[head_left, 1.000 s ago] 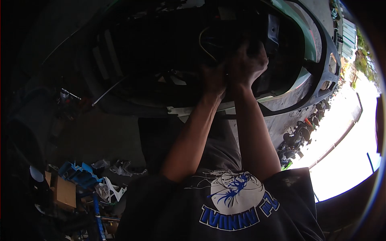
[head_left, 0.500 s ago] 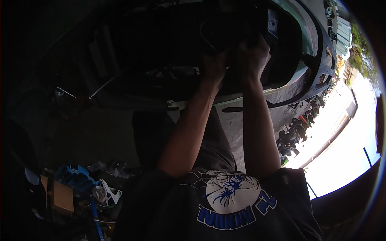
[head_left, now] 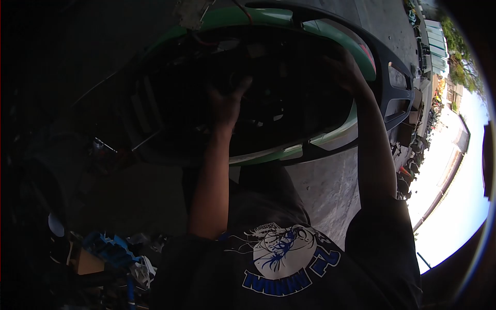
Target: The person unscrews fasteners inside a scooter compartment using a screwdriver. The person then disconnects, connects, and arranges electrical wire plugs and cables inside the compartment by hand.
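Green body panels (head_left: 279,18) with an oblong dark opening lie in front of me. My left hand (head_left: 226,106) is over the opening, its thumb spread from the other fingers, and I make out nothing held in it. Farther right, my right hand (head_left: 345,70) reaches to the opening's right end, near the green rim. Its fingers are lost in shadow, so what they touch is hidden. Inside the opening, most parts are too dark to name.
A black frame (head_left: 383,67) with cutouts runs along the right end of the green body. A thin rod (head_left: 146,140) sticks out at left. Blue plastic pieces (head_left: 111,248) and a cardboard box (head_left: 89,262) lie at lower left. Several loose parts line the bright right side.
My hands were close together at a dark part and have now moved apart, left hand leftward, right hand rightward. The view has shifted, showing more of the green body's far side.
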`<state>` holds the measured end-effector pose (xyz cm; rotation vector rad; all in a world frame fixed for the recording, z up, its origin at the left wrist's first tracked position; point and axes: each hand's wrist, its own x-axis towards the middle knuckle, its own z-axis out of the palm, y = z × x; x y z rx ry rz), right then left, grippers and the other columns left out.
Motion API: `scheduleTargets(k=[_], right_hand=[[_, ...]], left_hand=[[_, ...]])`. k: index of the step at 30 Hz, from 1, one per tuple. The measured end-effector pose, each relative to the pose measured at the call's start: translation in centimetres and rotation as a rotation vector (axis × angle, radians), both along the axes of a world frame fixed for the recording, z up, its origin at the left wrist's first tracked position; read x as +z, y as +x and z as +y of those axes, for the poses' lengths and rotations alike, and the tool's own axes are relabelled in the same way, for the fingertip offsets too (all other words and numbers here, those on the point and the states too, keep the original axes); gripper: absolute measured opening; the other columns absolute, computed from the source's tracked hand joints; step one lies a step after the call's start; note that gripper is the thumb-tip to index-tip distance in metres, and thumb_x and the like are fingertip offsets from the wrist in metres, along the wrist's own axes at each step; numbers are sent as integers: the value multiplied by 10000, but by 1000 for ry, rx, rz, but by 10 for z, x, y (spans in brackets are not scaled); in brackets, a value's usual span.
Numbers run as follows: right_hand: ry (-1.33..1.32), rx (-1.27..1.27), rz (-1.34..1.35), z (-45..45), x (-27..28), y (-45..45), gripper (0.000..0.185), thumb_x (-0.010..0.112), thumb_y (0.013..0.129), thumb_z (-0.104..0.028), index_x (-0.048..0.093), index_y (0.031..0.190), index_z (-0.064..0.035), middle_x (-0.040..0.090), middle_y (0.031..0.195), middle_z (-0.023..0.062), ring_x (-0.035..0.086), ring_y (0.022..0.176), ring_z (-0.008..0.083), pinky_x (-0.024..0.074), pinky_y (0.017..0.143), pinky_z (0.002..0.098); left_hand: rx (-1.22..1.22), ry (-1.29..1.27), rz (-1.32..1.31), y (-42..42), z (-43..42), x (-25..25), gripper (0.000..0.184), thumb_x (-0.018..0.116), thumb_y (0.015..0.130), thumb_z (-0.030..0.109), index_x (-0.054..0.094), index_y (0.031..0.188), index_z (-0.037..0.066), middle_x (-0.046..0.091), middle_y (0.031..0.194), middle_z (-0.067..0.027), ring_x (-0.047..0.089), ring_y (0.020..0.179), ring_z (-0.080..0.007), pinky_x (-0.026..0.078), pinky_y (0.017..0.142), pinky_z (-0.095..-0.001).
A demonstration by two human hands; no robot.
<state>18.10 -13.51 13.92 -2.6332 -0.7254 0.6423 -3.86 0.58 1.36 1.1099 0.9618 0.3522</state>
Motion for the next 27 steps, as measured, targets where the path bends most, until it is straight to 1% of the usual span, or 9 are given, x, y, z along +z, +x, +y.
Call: scheduleTargets(k=[6, 13, 15, 17, 18, 19, 20, 21, 27], right_hand=[[104, -169, 520, 6, -17, 21, 477, 637, 907, -242, 536, 1283, 35, 605, 1214, 149, 587, 1092, 195, 469, 924, 314], [218, 49, 767, -7, -57, 56, 333, 571, 878, -237, 698, 1127, -55, 670, 1114, 64, 630, 1024, 169, 474, 949, 324], [310, 113, 814, -12, -64, 57, 331, 582, 868, -243, 706, 1109, -52, 669, 1124, 66, 630, 1028, 174, 475, 944, 325], [-34, 203, 584, 7, -23, 46, 390, 573, 902, -331, 658, 1165, -56, 661, 1088, 78, 639, 896, 186, 513, 774, 342], [81, 548, 493, -8, -86, 79, 332, 588, 857, -245, 696, 1126, -84, 678, 1068, 37, 643, 906, 182, 514, 777, 349], [80, 552, 498, -5, -73, 71, 332, 588, 857, -245, 696, 1126, -84, 678, 1068, 37, 643, 906, 182, 514, 777, 349], [-13, 277, 585, 5, -43, 54, 303, 587, 854, -223, 708, 1092, -81, 684, 1038, 41, 643, 897, 176, 516, 765, 342], [-105, 3, 658, 13, -27, 43, 277, 586, 850, -202, 720, 1058, -78, 690, 1007, 46, 643, 888, 170, 517, 754, 336], [-13, -42, 767, 8, -58, 61, 207, 600, 833, -169, 739, 942, -62, 687, 905, 72, 628, 821, 147, 512, 737, 335]], left_hand=[[-404, 1024, 88, 35, -18, 35, 538, 726, 791, 327, 552, 1212, 41, 558, 1205, -153, 497, 1162, -361, 386, 1000, -470], [-421, 1017, 69, 83, -43, 29, 497, 679, 747, 168, 546, 1197, 7, 582, 1169, -206, 542, 1146, -361, 237, 1138, -547], [-439, 981, 67, 82, -38, 28, 452, 662, 744, 152, 580, 1158, -11, 632, 1088, -193, 560, 1117, -340, 270, 1113, -544], [-347, 959, 41, 84, -32, 41, 409, 649, 766, 175, 621, 1151, 39, 661, 1069, -141, 575, 1084, -329, 330, 1054, -528], [-329, 859, 110, 86, -26, 60, 334, 606, 813, 133, 624, 1127, 20, 657, 1084, -171, 595, 1084, -334, 411, 987, -492], [-304, 758, 175, 86, -23, 68, 267, 563, 861, 91, 628, 1104, 1, 654, 1098, -202, 616, 1084, -339, 491, 920, -455], [-172, 797, 127, 88, -20, 55, 201, 662, 790, 49, 612, 977, -6, 660, 867, -172, 655, 840, -362, 524, 726, -434], [-165, 798, 135, 89, -16, 43, 201, 662, 790, 49, 612, 977, -6, 660, 867, -172, 655, 840, -362, 524, 726, -434], [-42, 856, 197, 79, -9, 48, 160, 616, 805, 61, 626, 946, -12, 654, 886, -189, 644, 841, -361, 517, 732, -433]])
